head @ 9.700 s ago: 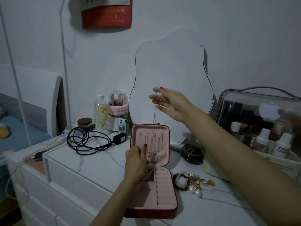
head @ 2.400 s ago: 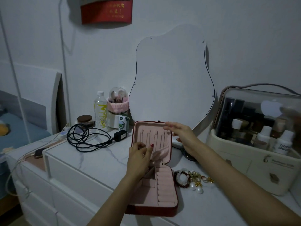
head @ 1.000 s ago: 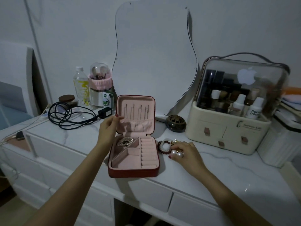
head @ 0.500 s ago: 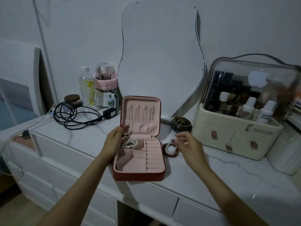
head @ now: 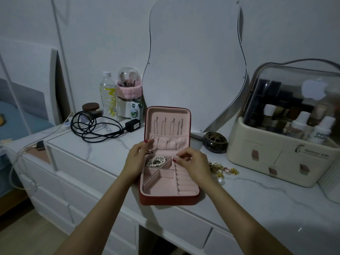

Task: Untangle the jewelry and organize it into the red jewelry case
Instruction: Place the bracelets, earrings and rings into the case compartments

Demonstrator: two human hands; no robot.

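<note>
The red jewelry case [head: 165, 198] lies open near the dresser's front edge, with its pink lid upright. Several thin chains [head: 169, 126] hang on hooks inside the lid. A pearl bracelet [head: 156, 161] lies in the back left compartment. My left hand [head: 136, 161] grips the case's left side at the hinge. My right hand [head: 195, 165] hovers over the back right of the tray with its fingertips pinched together; what they pinch is hidden. A tangle of gold jewelry [head: 223, 170] and a loose pearl [head: 221, 181] lie just right of the case.
A cream cosmetics organizer [head: 276, 162] stands at the right. A dark round holder [head: 214, 142] sits behind the case, in front of a wavy mirror [head: 195, 61]. At the back left are a coiled black cable [head: 92, 129], a bottle [head: 107, 96] and a brush holder [head: 128, 96].
My right hand has left the jewelry pile and moved left over the case's tray. The left hand has stayed on the case's left side. The view has shifted closer.
</note>
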